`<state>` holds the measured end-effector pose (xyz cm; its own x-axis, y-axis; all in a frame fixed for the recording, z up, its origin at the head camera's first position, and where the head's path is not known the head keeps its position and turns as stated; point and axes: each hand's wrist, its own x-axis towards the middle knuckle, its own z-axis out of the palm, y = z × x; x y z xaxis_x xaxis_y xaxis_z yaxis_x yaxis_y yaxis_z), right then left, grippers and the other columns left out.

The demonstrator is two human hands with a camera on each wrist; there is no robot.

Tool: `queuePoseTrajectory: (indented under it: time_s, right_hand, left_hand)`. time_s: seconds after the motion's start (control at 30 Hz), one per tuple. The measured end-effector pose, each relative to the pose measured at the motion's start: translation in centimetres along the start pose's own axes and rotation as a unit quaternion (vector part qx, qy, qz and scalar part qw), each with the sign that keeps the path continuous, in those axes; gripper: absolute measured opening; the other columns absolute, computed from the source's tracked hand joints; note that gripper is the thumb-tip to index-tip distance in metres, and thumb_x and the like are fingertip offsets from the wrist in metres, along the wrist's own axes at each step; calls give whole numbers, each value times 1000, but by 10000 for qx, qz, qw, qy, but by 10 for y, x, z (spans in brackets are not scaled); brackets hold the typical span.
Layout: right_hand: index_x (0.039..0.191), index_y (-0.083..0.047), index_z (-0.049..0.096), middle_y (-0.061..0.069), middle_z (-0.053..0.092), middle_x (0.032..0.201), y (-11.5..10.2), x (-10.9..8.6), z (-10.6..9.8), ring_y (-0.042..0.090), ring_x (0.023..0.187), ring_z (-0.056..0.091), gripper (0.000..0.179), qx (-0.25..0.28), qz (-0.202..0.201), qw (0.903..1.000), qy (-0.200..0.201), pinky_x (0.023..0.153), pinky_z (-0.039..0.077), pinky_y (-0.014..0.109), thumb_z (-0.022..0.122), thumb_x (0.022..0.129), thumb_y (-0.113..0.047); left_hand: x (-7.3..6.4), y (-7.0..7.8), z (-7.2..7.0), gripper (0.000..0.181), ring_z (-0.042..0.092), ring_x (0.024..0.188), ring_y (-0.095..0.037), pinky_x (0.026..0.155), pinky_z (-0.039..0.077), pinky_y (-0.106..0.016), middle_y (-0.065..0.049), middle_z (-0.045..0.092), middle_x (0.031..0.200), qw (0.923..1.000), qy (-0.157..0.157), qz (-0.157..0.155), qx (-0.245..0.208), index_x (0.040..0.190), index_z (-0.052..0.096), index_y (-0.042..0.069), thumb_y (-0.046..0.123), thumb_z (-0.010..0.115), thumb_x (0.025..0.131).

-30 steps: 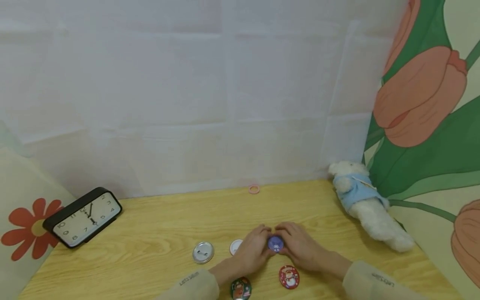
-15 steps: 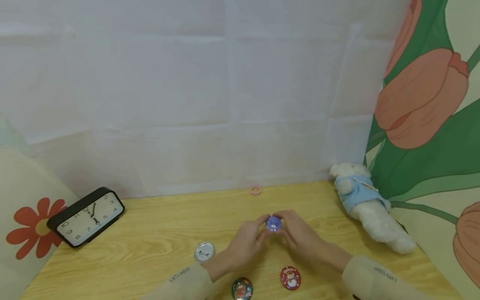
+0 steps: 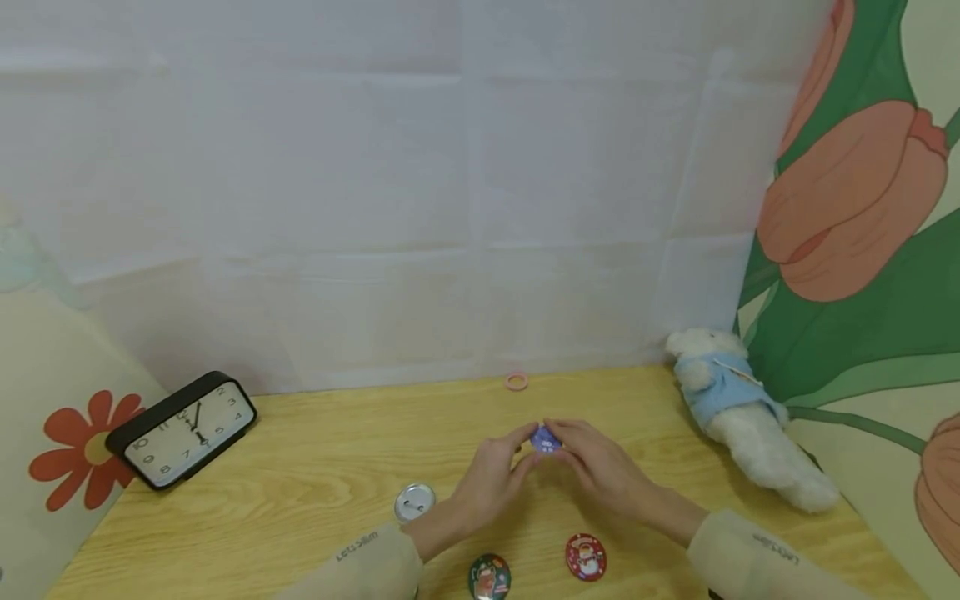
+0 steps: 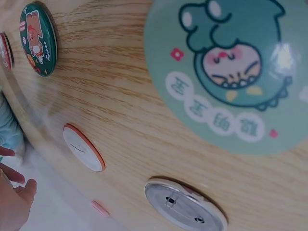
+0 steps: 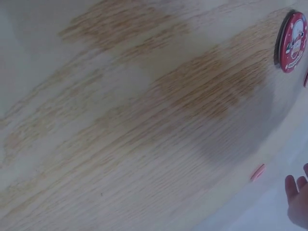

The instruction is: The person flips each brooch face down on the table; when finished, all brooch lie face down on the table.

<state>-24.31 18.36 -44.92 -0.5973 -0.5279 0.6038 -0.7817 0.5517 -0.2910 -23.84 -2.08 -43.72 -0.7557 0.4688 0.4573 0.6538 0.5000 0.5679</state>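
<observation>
Between the fingertips of both hands is a small round purple button badge (image 3: pixel 546 440) with a white figure, raised in front of the person. My left hand (image 3: pixel 487 475) pinches its left edge and my right hand (image 3: pixel 606 462) its right edge. Nearer the body lie a red snowman badge (image 3: pixel 586 557) and a dark green bear badge (image 3: pixel 490 577). A badge with its silver pin back up (image 3: pixel 414 502) lies by the left wrist. The left wrist view also has a pale green badge (image 4: pixel 226 72) up close and a white-backed badge with an orange-red rim (image 4: pixel 83 148).
A pink ring (image 3: pixel 516 381) lies at the table's back edge. At the left stands a black-framed clock (image 3: pixel 187 433); at the right a white plush toy (image 3: pixel 731 408) in a blue top leans along the flowered wall. A white cloth (image 3: pixel 360 208) hangs behind the wooden table (image 3: pixel 322 450).
Both hands have lifted the purple badge and moved it away from the body. Its face has since tilted, and the view has shifted slightly.
</observation>
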Motion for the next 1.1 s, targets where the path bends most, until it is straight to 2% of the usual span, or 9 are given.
queuePoseTrajectory:
  time_s: [0.2,0.37,0.5,0.63,0.7,0.8,0.97,1.03,1.1]
  right_hand:
    - [125,5,61,14,67,114,-1,1,0,25,104,64,31,319,264,9991,12,87,56,38,60,94,0]
    - [113,0,68,11,71,96,-3,1,-1,22,74,65,22,1095,911,9897,103,61,56,24,51,100,-3]
    - [100,-1,68,13,69,81,-5,4,-3,25,59,63,24,1807,1647,9695,143,42,52,25,45,104,-8]
    - [94,-1,67,17,63,72,-8,6,-6,22,46,58,29,2298,2473,9413,35,37,52,33,44,105,-14]
    - [97,0,67,19,61,71,-9,7,-7,20,41,55,28,2440,2721,9308,-8,37,52,35,46,105,-16]
    - [102,3,68,21,61,70,-11,7,-7,19,40,55,27,2564,2879,9227,-20,37,52,37,50,103,-16]
    - [112,3,67,21,60,69,-13,6,-8,23,45,56,22,2736,2920,9164,59,38,52,41,57,99,-13]
    - [115,4,65,22,61,71,-18,8,-13,28,49,58,22,2756,2843,9183,38,39,53,45,59,98,-8]
    - [119,5,63,20,63,74,-16,6,-14,31,53,59,26,2731,2665,9243,-41,41,54,44,62,95,-6]
  left_hand:
    - [0,0,2,40,66,102,-35,82,58,-35,-24,61,124,9999,-106,-56,-105,128,53,-12,5,64,93]
    - [0,2,4,43,66,104,-32,81,57,-28,-23,61,124,9997,-167,-42,163,131,51,-11,6,64,94]
    - [-1,5,5,46,70,95,-27,77,57,-21,-22,65,118,9992,-111,191,343,133,49,-11,6,64,94]
    - [-1,8,7,48,71,83,-21,69,54,-14,-21,67,113,9984,-74,388,416,134,47,-11,7,64,93]
    - [0,7,8,49,71,83,-21,69,54,-13,-21,67,112,9981,-78,417,444,135,47,-11,8,65,93]
    - [-1,7,9,50,71,89,-24,74,55,-15,-22,67,113,9978,-95,406,511,133,48,-11,8,68,91]
    - [-1,6,9,47,69,96,-24,75,56,-19,-20,68,113,9975,-133,349,604,128,55,-8,9,72,88]
    - [-1,5,9,44,69,96,-23,75,57,-20,-19,69,111,9974,-141,355,616,126,56,-8,10,71,88]
    - [-1,5,9,42,69,96,-22,74,56,-19,-18,70,109,9975,-170,331,605,125,57,-7,10,71,89]
